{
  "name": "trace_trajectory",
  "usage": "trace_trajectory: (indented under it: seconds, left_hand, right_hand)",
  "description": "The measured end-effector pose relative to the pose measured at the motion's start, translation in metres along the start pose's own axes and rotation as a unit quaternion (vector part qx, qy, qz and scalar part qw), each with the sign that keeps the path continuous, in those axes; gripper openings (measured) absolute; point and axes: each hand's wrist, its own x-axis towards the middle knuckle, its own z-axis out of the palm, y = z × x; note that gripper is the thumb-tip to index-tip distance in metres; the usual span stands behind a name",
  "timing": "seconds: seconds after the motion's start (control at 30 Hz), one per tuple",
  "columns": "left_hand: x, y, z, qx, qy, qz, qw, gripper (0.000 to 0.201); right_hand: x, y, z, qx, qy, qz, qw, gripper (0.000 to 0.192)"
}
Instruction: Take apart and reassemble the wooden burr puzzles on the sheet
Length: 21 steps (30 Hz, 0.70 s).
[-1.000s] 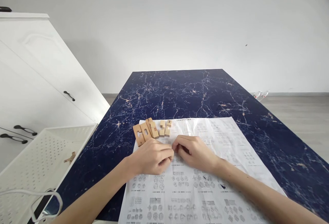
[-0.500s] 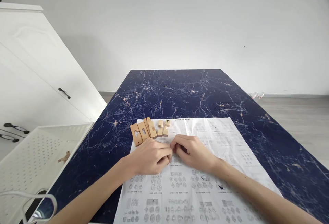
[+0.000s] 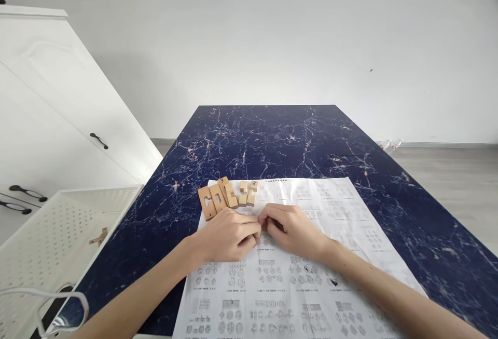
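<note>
My left hand [image 3: 233, 235] rests on a large printed paper sheet [image 3: 284, 289], its fingers curled in and closed. Opposite it, my right hand [image 3: 290, 227] lies with fingers bent inward, and the fingertips of both hands meet. I see nothing held in either one, though the undersides are hidden. Just beyond my left hand, several wooden puzzle pieces [image 3: 218, 197] with cut-out slots and notches lie close together on the sheet's top left corner, some overlapping. A few carry handwritten marks. Smaller notched wooden blocks [image 3: 247, 200] sit to their right.
The sheet, covered in small diagrams, lies on a dark blue marbled table [image 3: 264, 141]. At left, a white perforated basket [image 3: 50, 230] holds a wooden piece [image 3: 99, 236], with a white cable [image 3: 78, 297] near its front. A white cabinet [image 3: 58, 95] stands behind it.
The view has shifted very slightly. Both hands and the wooden pieces keep their places.
</note>
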Motion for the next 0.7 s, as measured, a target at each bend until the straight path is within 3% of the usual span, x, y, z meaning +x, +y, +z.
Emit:
trace_trajectory:
  seconds: [0.7]
  left_hand:
    - [-0.0032,-0.0036,0.0025,0.026,0.015,0.016,0.999,0.023]
  right_hand:
    - [-0.0008,-0.0003,0.0002,-0.002,-0.005,0.007,1.0,0.027]
